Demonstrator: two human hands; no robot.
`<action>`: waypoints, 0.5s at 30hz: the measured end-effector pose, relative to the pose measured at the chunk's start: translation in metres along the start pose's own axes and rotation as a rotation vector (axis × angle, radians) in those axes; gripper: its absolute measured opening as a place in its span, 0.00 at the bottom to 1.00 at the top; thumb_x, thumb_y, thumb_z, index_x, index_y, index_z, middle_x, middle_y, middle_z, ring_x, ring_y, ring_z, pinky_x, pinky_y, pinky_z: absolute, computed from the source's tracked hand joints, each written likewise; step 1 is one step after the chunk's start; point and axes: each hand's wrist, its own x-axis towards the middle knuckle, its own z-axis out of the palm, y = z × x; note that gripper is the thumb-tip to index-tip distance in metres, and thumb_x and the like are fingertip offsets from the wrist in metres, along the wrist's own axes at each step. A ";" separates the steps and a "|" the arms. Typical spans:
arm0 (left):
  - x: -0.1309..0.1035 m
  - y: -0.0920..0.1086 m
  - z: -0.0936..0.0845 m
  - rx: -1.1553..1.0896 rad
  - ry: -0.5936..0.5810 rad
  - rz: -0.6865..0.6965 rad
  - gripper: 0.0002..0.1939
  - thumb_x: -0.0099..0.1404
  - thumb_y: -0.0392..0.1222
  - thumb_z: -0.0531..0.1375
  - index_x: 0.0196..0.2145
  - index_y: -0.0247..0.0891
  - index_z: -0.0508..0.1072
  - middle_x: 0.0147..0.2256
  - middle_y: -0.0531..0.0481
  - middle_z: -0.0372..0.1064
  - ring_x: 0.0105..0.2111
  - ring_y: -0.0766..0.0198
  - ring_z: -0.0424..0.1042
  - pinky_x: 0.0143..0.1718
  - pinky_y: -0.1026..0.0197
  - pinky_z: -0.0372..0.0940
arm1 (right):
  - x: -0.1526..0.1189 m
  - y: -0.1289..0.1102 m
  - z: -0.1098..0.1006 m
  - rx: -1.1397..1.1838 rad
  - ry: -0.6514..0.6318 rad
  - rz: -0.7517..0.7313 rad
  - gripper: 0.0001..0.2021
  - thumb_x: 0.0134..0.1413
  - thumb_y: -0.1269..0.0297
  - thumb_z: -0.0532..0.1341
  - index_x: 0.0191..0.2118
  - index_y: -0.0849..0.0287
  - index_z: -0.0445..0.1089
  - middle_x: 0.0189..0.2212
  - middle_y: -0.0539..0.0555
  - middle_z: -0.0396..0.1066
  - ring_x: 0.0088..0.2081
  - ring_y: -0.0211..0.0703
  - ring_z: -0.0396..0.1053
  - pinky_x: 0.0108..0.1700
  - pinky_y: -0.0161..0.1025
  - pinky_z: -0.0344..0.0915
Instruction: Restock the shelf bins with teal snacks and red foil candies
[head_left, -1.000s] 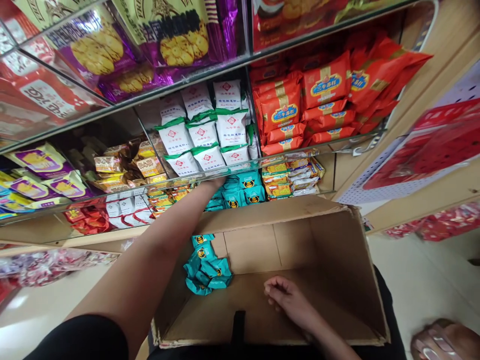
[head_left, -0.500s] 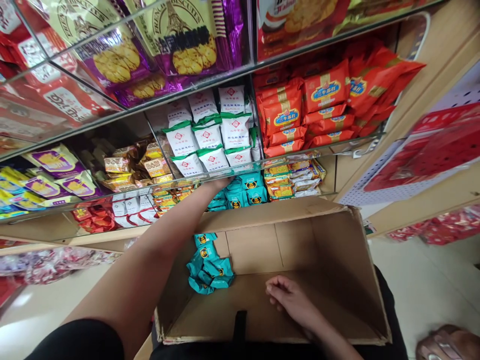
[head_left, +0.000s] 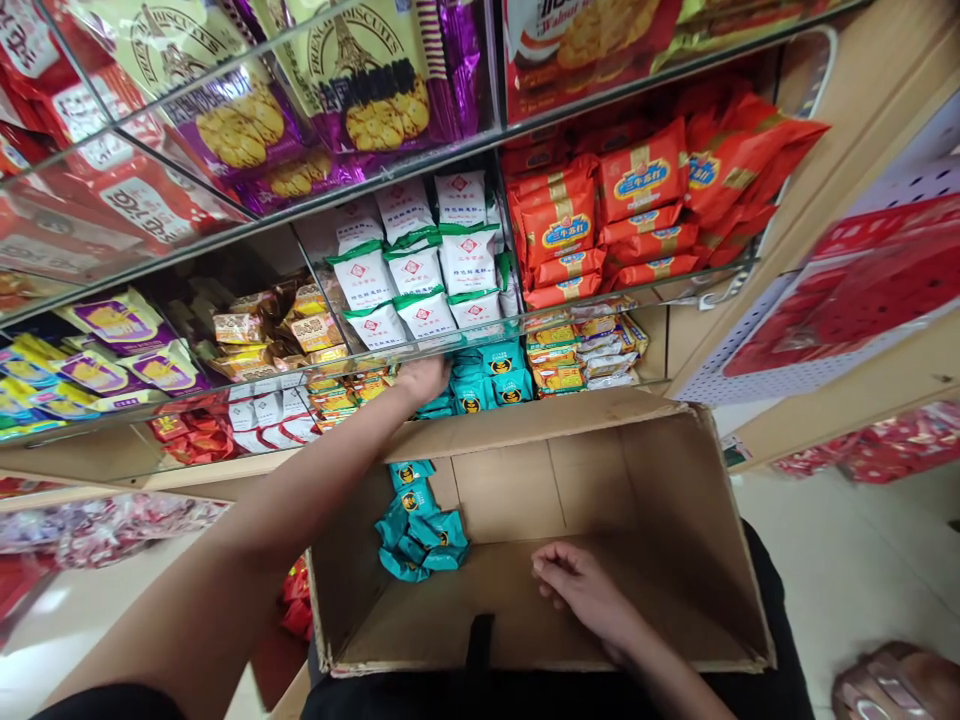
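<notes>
While the left hand [head_left: 424, 378] reaches the lower shelf [head_left: 225, 470], its grip cannot be told; teal packets [head_left: 442, 530] lie in the cardboard box's [head_left: 480, 432] far left corner, shelved teal packets [head_left: 512, 388] just right of this nearer hand; the right hand [head_left: 577, 585] is loosely closed.

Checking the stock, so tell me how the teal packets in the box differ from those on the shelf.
The box packets lie in a loose jumble; the shelf packets sit stacked in closer rows. The left hand is at the shelf packets' left side; no hand touches the box packets. Both have teal wrappers with a black-and-yellow emblem.
</notes>
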 end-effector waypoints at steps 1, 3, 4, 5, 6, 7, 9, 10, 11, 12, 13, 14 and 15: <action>-0.008 -0.002 -0.001 0.017 0.003 0.003 0.20 0.63 0.44 0.46 0.50 0.33 0.59 0.50 0.39 0.59 0.51 0.53 0.57 0.51 0.51 0.51 | 0.000 0.000 0.000 -0.003 0.000 0.003 0.09 0.43 0.58 0.56 0.26 0.60 0.64 0.19 0.46 0.61 0.23 0.34 0.61 0.23 0.32 0.55; -0.019 -0.005 -0.002 0.045 -0.005 0.000 0.20 0.62 0.44 0.45 0.48 0.30 0.61 0.47 0.36 0.62 0.49 0.50 0.59 0.50 0.53 0.54 | 0.000 0.000 0.000 -0.011 -0.002 0.004 0.09 0.43 0.58 0.56 0.26 0.60 0.64 0.18 0.46 0.61 0.22 0.34 0.61 0.23 0.32 0.55; -0.023 -0.006 -0.002 0.055 -0.014 -0.003 0.20 0.62 0.44 0.45 0.47 0.29 0.61 0.45 0.35 0.64 0.48 0.50 0.62 0.48 0.54 0.55 | 0.000 0.000 0.000 -0.014 -0.004 0.004 0.09 0.44 0.58 0.56 0.26 0.60 0.64 0.18 0.46 0.61 0.22 0.34 0.61 0.24 0.31 0.55; -0.025 -0.007 -0.001 0.062 -0.022 -0.006 0.21 0.62 0.45 0.43 0.46 0.28 0.62 0.43 0.35 0.65 0.46 0.50 0.63 0.47 0.54 0.56 | 0.000 0.000 -0.001 -0.016 -0.006 0.002 0.09 0.44 0.58 0.56 0.26 0.60 0.64 0.18 0.46 0.61 0.23 0.34 0.61 0.24 0.31 0.55; -0.025 -0.007 -0.001 0.066 -0.029 -0.008 0.21 0.62 0.45 0.43 0.45 0.28 0.63 0.42 0.35 0.66 0.45 0.50 0.65 0.46 0.54 0.57 | 0.000 0.000 -0.001 -0.015 -0.006 0.001 0.09 0.44 0.58 0.56 0.26 0.60 0.64 0.18 0.46 0.61 0.23 0.34 0.61 0.24 0.31 0.56; -0.024 -0.006 0.001 0.068 -0.034 -0.007 0.22 0.63 0.45 0.42 0.45 0.28 0.63 0.41 0.35 0.67 0.44 0.50 0.65 0.45 0.54 0.57 | -0.001 0.000 -0.001 -0.013 -0.007 -0.001 0.09 0.44 0.58 0.56 0.26 0.60 0.64 0.18 0.46 0.61 0.23 0.34 0.61 0.24 0.31 0.56; -0.019 -0.005 0.004 0.066 -0.046 -0.004 0.23 0.62 0.47 0.42 0.46 0.29 0.63 0.42 0.35 0.66 0.45 0.50 0.64 0.46 0.53 0.57 | -0.001 -0.001 -0.001 -0.012 -0.004 -0.003 0.09 0.44 0.59 0.56 0.26 0.60 0.64 0.19 0.46 0.61 0.23 0.34 0.61 0.24 0.31 0.55; -0.015 -0.004 0.005 0.062 -0.052 -0.005 0.24 0.62 0.48 0.43 0.47 0.29 0.62 0.43 0.35 0.66 0.46 0.50 0.63 0.47 0.53 0.56 | -0.002 -0.001 -0.001 -0.014 -0.001 -0.004 0.09 0.44 0.59 0.55 0.26 0.60 0.64 0.19 0.46 0.61 0.23 0.34 0.61 0.24 0.31 0.56; -0.011 -0.004 0.007 0.055 -0.056 -0.007 0.25 0.62 0.50 0.43 0.48 0.30 0.62 0.45 0.35 0.65 0.48 0.49 0.62 0.47 0.52 0.56 | -0.002 -0.001 -0.001 -0.015 0.001 -0.004 0.09 0.44 0.59 0.55 0.26 0.60 0.64 0.19 0.46 0.61 0.23 0.34 0.61 0.24 0.31 0.56; -0.006 -0.003 0.007 0.047 -0.061 -0.011 0.26 0.62 0.51 0.43 0.49 0.30 0.61 0.47 0.35 0.63 0.49 0.49 0.61 0.48 0.51 0.55 | -0.002 -0.001 -0.001 -0.016 0.003 -0.005 0.09 0.44 0.59 0.56 0.26 0.60 0.64 0.19 0.47 0.61 0.24 0.34 0.61 0.24 0.31 0.56; 0.000 -0.003 0.008 0.037 -0.063 -0.015 0.27 0.62 0.52 0.42 0.50 0.30 0.61 0.48 0.35 0.62 0.50 0.48 0.59 0.49 0.50 0.54 | -0.003 -0.001 -0.001 -0.015 0.004 -0.006 0.09 0.44 0.59 0.56 0.26 0.60 0.64 0.20 0.47 0.61 0.24 0.35 0.61 0.25 0.31 0.57; 0.005 -0.002 0.008 0.026 -0.066 -0.020 0.28 0.62 0.53 0.41 0.51 0.31 0.60 0.49 0.36 0.61 0.51 0.49 0.58 0.50 0.49 0.52 | -0.003 -0.001 -0.001 -0.013 0.003 -0.007 0.09 0.44 0.59 0.56 0.26 0.60 0.64 0.20 0.47 0.62 0.25 0.35 0.62 0.25 0.31 0.57; 0.009 -0.002 0.008 0.015 -0.068 -0.023 0.27 0.62 0.52 0.40 0.52 0.32 0.59 0.50 0.37 0.60 0.52 0.49 0.57 0.51 0.49 0.51 | -0.003 -0.001 -0.002 -0.009 0.003 -0.008 0.09 0.44 0.59 0.56 0.26 0.60 0.64 0.21 0.47 0.62 0.25 0.35 0.62 0.25 0.31 0.57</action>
